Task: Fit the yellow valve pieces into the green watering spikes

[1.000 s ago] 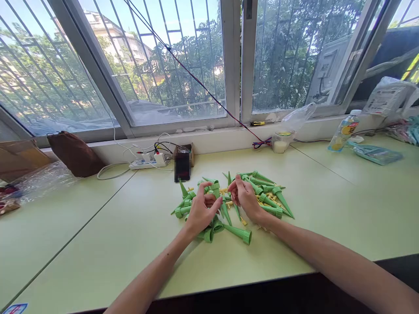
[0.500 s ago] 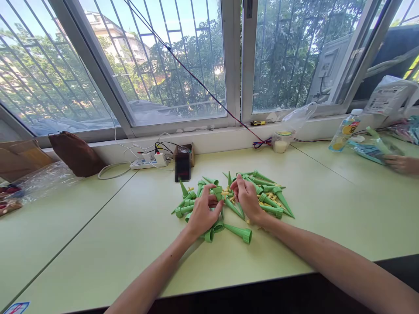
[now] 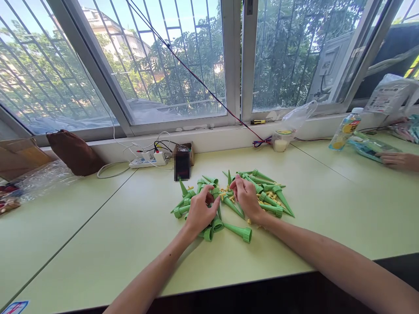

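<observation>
In the head view, my left hand (image 3: 200, 210) is curled round a green plastic spike (image 3: 215, 192) with a ribbed, wider top. Its fingers hide part of it. My right hand (image 3: 246, 197) is just to the right, its fingers bent and pressed together at the tips; whatever they pinch is too small or hidden to tell. Under and around both hands lies a heap of similar green cone-shaped spikes (image 3: 238, 232). Small yellow plastic pieces (image 3: 278, 204) are scattered among them, mostly on the right side.
On the pale green table (image 3: 108, 248), a power strip (image 3: 149, 162) and a dark boxy item (image 3: 182, 165) stand at the back. A bottle (image 3: 346, 131) and a lidded tub (image 3: 280, 141) are farther right. Another person's hand (image 3: 397, 160) rests on a packet at the right edge.
My left hand has tipped slightly, and the spike in it has shifted a little left and down. My right hand stays almost in place. The other person's hand has moved slightly left.
</observation>
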`<state>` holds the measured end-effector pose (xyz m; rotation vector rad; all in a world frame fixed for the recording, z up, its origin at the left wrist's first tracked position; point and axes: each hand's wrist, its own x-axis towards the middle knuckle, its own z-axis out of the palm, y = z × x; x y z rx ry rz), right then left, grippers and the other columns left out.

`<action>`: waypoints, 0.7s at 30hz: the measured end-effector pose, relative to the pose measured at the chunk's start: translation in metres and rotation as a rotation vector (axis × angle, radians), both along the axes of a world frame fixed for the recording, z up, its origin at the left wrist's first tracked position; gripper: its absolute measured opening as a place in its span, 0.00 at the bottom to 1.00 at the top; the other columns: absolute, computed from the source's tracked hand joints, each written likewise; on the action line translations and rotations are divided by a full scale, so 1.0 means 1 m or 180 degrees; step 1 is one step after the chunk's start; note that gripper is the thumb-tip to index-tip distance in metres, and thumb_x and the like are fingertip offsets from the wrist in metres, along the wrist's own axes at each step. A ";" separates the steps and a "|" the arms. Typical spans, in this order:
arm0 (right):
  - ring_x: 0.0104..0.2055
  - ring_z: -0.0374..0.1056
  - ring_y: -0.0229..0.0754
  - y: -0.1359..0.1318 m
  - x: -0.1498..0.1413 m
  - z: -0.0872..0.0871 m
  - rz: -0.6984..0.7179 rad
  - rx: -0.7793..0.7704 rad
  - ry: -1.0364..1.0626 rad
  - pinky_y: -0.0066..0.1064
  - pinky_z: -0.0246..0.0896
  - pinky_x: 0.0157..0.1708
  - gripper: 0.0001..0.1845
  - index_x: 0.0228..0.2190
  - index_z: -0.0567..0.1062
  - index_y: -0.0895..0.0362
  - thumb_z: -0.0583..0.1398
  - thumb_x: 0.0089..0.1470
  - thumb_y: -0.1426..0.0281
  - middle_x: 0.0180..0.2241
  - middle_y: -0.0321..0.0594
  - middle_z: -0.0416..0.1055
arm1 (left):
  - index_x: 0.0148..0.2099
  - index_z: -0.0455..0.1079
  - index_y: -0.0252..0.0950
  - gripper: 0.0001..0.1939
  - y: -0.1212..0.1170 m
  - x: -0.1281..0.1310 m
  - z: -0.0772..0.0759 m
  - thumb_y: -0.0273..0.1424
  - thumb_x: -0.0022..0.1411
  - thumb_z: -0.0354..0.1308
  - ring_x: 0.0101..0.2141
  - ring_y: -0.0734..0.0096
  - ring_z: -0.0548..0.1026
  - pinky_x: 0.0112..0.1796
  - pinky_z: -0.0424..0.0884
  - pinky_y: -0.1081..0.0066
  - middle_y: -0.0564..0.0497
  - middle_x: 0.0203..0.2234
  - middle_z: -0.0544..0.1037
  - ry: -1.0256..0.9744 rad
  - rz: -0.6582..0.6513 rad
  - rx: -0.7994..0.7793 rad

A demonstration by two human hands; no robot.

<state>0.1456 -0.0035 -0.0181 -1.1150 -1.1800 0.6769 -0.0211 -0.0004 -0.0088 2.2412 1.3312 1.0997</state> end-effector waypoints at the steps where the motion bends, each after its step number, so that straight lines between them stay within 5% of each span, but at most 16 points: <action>1: 0.17 0.56 0.38 0.000 0.000 0.000 0.0011 -0.0015 -0.0004 0.33 0.50 0.20 0.31 0.21 0.69 0.54 0.48 0.63 0.45 0.15 0.32 0.58 | 0.47 0.68 0.38 0.12 0.000 0.000 0.000 0.35 0.61 0.59 0.26 0.70 0.74 0.31 0.68 0.71 0.56 0.24 0.74 0.0060 0.0001 0.0012; 21: 0.18 0.56 0.38 -0.001 -0.003 0.001 -0.0142 0.0139 -0.0576 0.31 0.49 0.23 0.29 0.19 0.69 0.54 0.49 0.65 0.52 0.14 0.32 0.59 | 0.37 0.73 0.37 0.09 -0.001 -0.001 0.000 0.36 0.62 0.57 0.20 0.74 0.65 0.27 0.60 0.73 0.58 0.17 0.65 0.0261 0.0073 0.0148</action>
